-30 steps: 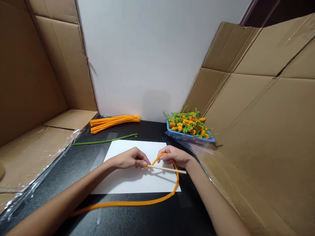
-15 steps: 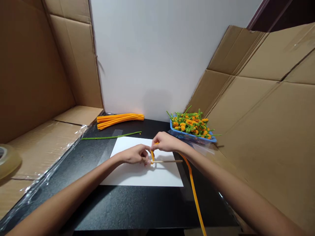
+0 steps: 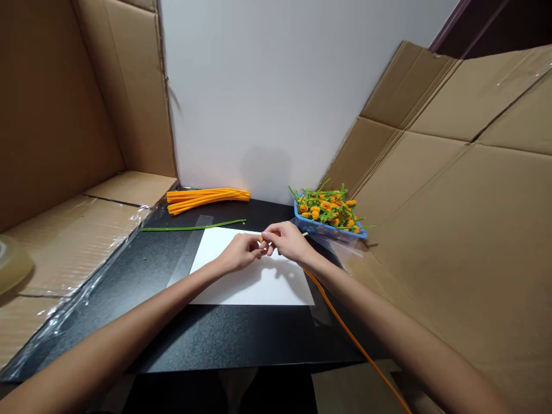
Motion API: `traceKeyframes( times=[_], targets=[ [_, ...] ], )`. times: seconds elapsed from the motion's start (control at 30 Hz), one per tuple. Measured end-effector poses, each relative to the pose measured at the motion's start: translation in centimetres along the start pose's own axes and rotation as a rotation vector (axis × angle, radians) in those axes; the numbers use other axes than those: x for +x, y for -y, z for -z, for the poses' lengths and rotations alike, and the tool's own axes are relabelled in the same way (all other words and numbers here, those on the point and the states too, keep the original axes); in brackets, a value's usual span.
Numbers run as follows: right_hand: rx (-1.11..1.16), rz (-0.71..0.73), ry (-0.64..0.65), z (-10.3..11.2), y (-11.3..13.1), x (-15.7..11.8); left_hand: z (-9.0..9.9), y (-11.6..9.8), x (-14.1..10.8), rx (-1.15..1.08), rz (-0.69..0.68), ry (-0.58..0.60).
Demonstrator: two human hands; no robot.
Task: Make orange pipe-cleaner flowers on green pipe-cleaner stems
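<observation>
My left hand (image 3: 240,252) and my right hand (image 3: 287,241) meet above the far edge of a white paper sheet (image 3: 252,282). Their fingertips pinch a thin wooden stick (image 3: 304,234), and only its right tip shows past my right hand. An orange pipe cleaner (image 3: 345,329) shows as a small bit at my left fingertips, then reappears below my right forearm. From there it trails down to the lower right, off the table edge. My fingers hide the part wound at the stick, if any.
A bundle of orange pipe cleaners (image 3: 207,200) and a green pipe cleaner (image 3: 194,227) lie on the black table (image 3: 207,339) beyond the paper. A blue basket (image 3: 328,227) holds orange-and-green flowers. Cardboard panels (image 3: 452,230) flank the table, and a tape roll (image 3: 12,265) sits left.
The orange loop has gone from around the stick, leaving one long tail to the lower right. Both hands have closed together at the stick, further up the paper, and the view has tilted slightly.
</observation>
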State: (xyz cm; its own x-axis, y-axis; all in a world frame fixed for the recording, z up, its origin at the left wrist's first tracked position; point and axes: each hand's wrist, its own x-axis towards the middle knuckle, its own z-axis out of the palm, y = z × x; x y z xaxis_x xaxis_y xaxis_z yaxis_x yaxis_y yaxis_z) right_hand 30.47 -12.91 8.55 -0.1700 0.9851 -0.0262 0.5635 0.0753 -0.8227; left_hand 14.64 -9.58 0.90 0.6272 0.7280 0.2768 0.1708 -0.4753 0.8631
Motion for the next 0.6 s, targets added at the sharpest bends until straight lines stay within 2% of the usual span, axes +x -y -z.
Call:
traceKeyframes(
  times=[0.1,0.27,0.5,0.6],
  targets=[
    [0.064,0.013,0.006,0.4,-0.3,-0.1,-0.2,0.5,0.1,-0.119,0.032,0.009],
    [0.03,0.12,-0.091,1.1,-0.9,-0.4,-0.6,1.0,0.4,-0.286,0.104,-0.103],
    [-0.065,0.15,-0.203,-0.2,-1.9,-0.4,-1.0,1.5,0.4,-0.353,0.111,-0.062],
    [-0.082,0.188,-0.231,-0.4,-2.1,-0.6,-1.0,1.4,0.5,-0.493,0.182,-0.077]
  ],
)
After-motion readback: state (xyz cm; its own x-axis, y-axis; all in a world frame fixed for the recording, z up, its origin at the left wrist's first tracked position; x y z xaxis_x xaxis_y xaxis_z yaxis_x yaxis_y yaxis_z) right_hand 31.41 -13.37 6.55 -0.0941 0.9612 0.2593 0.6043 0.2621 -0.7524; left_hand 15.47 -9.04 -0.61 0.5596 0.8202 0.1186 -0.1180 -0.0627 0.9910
